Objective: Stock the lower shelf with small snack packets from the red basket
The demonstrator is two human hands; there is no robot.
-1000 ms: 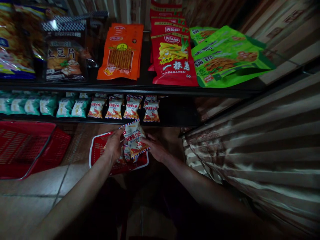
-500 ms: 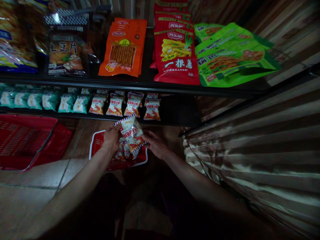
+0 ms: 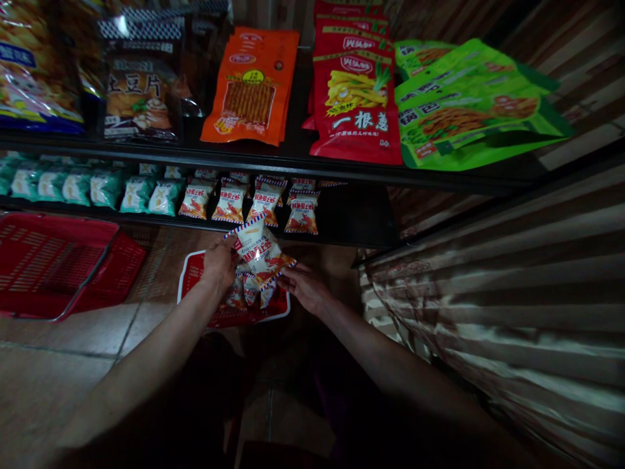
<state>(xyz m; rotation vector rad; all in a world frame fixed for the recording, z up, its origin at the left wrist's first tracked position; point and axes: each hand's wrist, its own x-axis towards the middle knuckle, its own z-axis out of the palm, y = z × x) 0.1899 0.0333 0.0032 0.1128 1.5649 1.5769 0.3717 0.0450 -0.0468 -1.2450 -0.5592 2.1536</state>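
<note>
Between my two hands is a small white and orange snack bag (image 3: 258,251), tilted, its printed front facing up. My left hand (image 3: 219,260) grips its upper left edge. At the bag's lower right corner, my right hand (image 3: 303,285) is closed on it, with some fingertips hidden beneath. Below the bag stands a red shopping basket (image 3: 193,270) with a white rim, holding several matching snack bags (image 3: 236,296). More of the same kind, such as this snack bag (image 3: 301,212), line the lower shelf just beyond my hands.
Teal and white packets (image 3: 134,192) fill the lower shelf's left side. The black upper shelf (image 3: 273,156) carries orange packs (image 3: 251,91), red packs (image 3: 359,98), green packs (image 3: 469,111) and brown bags (image 3: 139,91). Another red basket (image 3: 53,260) lies left; a striped curtain (image 3: 488,306) hangs right.
The held snack bag has turned slightly, its lower end swinging right and up. The shelves sit a little further right in view. Both hands stay on the bag.
</note>
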